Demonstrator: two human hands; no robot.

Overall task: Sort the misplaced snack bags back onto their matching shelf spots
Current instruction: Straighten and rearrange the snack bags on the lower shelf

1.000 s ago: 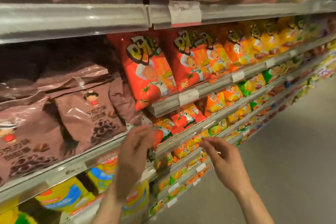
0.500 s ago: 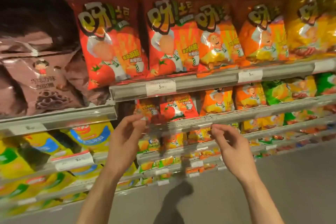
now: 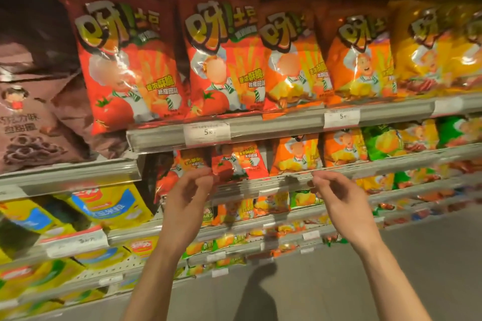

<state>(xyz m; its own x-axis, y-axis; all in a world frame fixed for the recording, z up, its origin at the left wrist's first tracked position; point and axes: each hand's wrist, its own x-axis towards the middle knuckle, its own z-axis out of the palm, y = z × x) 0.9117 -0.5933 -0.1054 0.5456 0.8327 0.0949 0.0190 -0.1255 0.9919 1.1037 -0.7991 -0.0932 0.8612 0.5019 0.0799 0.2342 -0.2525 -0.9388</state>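
Head view: left hand [image 3: 189, 191] pinched on the lower edge of a small red tomato bag [image 3: 236, 164], upright on the second shelf rail [image 3: 287, 180], just up-right of the fingers. Right hand [image 3: 336, 195] curled at the rail, further off; contents impossible to tell. Price tag [image 3: 207, 133] reads 5.90; Chinese lettering on bags.
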